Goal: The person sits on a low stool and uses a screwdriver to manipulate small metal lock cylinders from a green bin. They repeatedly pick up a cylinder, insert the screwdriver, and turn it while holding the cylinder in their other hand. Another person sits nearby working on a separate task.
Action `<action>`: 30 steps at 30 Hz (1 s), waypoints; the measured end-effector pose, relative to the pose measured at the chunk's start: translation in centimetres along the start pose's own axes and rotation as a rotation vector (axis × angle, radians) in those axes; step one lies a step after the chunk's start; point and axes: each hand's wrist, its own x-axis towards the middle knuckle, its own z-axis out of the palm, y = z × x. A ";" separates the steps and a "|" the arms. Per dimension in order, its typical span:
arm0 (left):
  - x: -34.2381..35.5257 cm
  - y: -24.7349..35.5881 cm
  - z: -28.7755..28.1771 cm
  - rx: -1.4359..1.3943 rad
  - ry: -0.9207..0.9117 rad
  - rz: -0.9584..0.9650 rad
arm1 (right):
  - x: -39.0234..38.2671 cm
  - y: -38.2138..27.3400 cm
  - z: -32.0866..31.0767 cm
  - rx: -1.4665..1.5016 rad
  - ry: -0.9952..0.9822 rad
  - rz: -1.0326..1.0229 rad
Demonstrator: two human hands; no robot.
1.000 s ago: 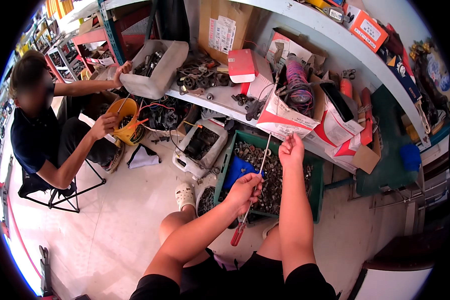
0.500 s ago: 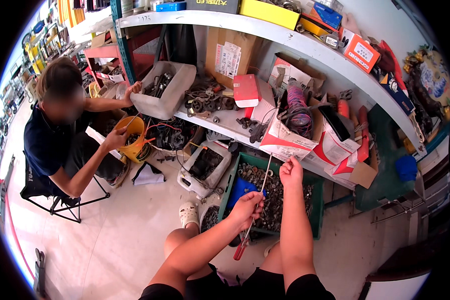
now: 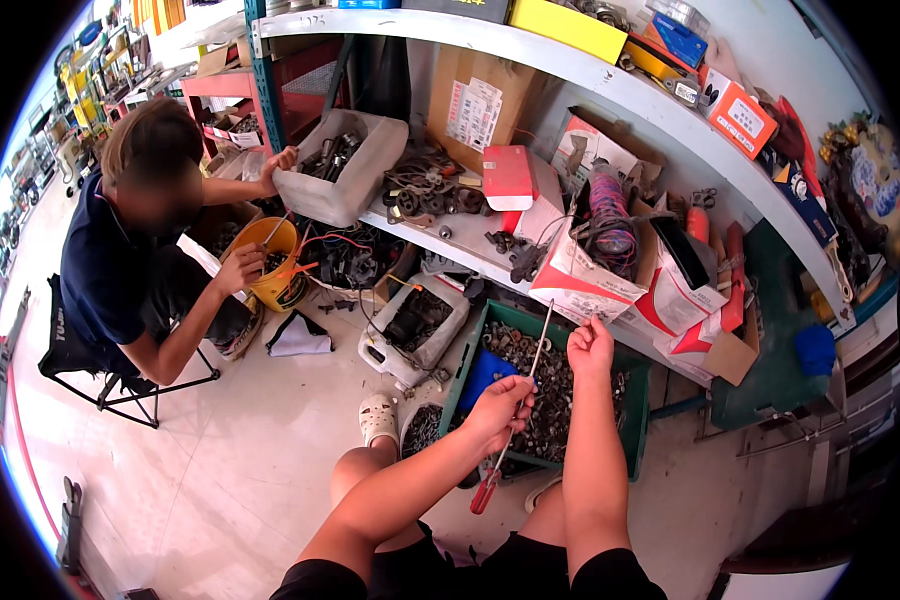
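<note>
Screwdriver (image 3: 484, 492), red-handled with a long metal shaft, slants through the frame's lower centre, gripped mid-shaft by the left hand (image 3: 499, 410), tip left of the curled right hand (image 3: 590, 347), contents unclear.

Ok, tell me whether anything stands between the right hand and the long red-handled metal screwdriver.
Nothing visible stands between the right hand and the upper shaft of the screwdriver; the left hand holds the shaft lower down. The green rectangular plastic bin lies below that gap.
</note>
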 end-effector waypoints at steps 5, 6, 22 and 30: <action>-0.4 0.3 -0.1 0.001 0.021 0.008 | -1.3 0.4 1.7 -0.041 0.007 0.123; -0.4 0.3 0.0 0.001 0.021 0.008 | -1.2 0.4 1.6 -0.045 -0.021 0.136; -0.5 0.2 0.0 -0.003 0.003 0.012 | -0.2 0.0 0.4 0.001 -0.061 0.046; -0.8 0.7 -0.4 -0.012 0.011 0.025 | -0.8 1.1 1.5 0.030 -0.038 0.048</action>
